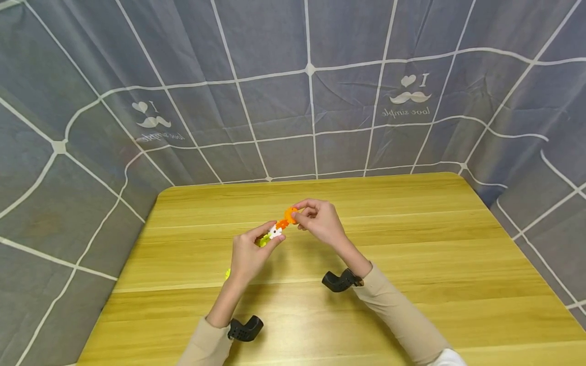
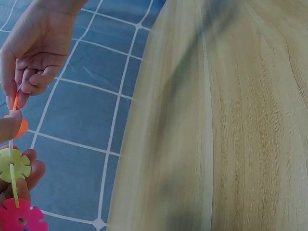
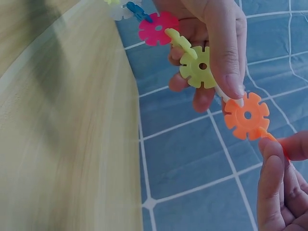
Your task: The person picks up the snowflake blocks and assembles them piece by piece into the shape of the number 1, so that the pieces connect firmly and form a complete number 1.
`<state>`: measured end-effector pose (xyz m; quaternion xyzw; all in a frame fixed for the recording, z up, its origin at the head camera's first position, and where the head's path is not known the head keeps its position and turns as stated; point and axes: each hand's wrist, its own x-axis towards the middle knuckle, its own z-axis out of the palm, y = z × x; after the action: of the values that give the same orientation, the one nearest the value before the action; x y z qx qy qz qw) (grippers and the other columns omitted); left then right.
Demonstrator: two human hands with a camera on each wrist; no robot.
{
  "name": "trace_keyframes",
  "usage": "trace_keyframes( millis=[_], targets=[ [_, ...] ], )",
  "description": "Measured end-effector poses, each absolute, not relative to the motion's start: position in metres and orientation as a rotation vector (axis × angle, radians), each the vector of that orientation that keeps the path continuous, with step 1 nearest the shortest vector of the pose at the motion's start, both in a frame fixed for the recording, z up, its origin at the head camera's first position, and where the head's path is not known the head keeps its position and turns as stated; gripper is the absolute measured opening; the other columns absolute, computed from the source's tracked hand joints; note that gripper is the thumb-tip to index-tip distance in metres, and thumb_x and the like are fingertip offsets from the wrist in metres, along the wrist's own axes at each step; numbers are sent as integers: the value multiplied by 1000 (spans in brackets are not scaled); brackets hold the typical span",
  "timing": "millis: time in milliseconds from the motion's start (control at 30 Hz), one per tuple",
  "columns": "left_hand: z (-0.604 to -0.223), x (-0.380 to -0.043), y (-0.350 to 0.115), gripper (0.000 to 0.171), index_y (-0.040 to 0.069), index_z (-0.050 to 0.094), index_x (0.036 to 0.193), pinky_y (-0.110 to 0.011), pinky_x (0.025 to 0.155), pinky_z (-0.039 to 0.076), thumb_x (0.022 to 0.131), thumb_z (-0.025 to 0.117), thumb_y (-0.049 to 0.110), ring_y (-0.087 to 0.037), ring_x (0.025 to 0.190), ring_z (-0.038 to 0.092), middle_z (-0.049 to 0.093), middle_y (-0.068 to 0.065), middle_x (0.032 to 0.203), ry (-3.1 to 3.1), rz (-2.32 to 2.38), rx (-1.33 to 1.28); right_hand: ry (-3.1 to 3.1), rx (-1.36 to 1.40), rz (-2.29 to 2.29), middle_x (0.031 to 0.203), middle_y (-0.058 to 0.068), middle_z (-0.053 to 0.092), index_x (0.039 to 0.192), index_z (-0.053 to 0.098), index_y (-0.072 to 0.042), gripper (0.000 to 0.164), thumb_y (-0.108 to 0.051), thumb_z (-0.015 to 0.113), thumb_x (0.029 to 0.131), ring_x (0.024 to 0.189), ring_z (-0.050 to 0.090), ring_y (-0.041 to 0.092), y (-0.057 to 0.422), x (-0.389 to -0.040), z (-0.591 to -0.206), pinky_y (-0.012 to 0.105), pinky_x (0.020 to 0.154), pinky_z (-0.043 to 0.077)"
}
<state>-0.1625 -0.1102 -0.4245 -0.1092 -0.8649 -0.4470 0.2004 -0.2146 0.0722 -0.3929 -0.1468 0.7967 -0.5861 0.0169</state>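
Note:
Notched plastic discs are slotted edge to edge into a chain, held above the table by both hands. My left hand pinches it near a white disc, with yellow-green discs beside the fingers. Beyond them, in the right wrist view, follow a pink disc and a blue disc. My right hand pinches the orange disc at the upper end, between thumb and fingers. That disc meets another orange disc; the fingertips partly hide the joint.
Below the hands lies a wood-grain table. Grey curtains with white lines surround its back and sides. A yellow piece shows beside the left wrist. Each wrist bears a black camera mount.

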Motion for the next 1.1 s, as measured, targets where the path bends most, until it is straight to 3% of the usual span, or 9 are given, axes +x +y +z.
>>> trace_keyframes(
  millis=[167, 367, 533, 600, 833, 1100],
  targets=[
    [-425, -163, -109, 39, 3, 72, 110, -17, 47, 29, 80, 79, 26, -9, 54, 39, 73, -15, 102, -2434, -1238, -299, 2467, -427, -1811, 77, 18, 72, 103, 69, 3, 19, -6, 66, 86, 55, 63, 9, 74, -215, -392, 26, 57, 56],
    [-424, -163, -108, 38, 3, 72, 110, -17, 50, 35, 79, 79, 24, -7, 57, 45, 73, -15, 102, -2425, -1198, -341, 2459, -417, -1784, 75, 15, 71, 102, 68, 3, 19, -6, 65, 86, 55, 63, 9, 77, -217, -392, 26, 57, 56],
    [-423, -164, -105, 39, 1, 72, 109, -17, 42, 21, 78, 79, 23, -1, 47, 21, 74, -15, 91, -2391, -1162, -399, 2439, -388, -1783, 76, 16, 71, 103, 69, 3, 19, -6, 65, 86, 55, 63, 10, 80, -217, -390, 36, 62, 58],
    [-423, -165, -104, 40, 0, 72, 109, -16, 41, 19, 78, 79, 23, 1, 45, 18, 74, -15, 85, -2383, -1134, -415, 2435, -383, -1780, 76, 17, 71, 103, 68, 3, 20, -6, 65, 87, 55, 62, 9, 81, -217, -389, 39, 64, 58],
    [-426, -166, -100, 38, 0, 72, 109, -15, 39, 20, 79, 79, 23, 2, 44, 19, 74, -17, 89, -2372, -1087, -433, 2418, -361, -1803, 80, 19, 72, 103, 68, 5, 19, -4, 64, 86, 54, 62, 9, 83, -216, -387, 24, 57, 56],
    [-428, -168, -97, 37, -2, 72, 108, -14, 38, 20, 79, 79, 21, 3, 44, 19, 73, -17, 79, -2347, -1054, -468, 2444, -357, -1797, 79, 19, 72, 101, 67, 6, 19, -4, 64, 86, 54, 62, 9, 85, -217, -388, 34, 61, 58]
  ],
)
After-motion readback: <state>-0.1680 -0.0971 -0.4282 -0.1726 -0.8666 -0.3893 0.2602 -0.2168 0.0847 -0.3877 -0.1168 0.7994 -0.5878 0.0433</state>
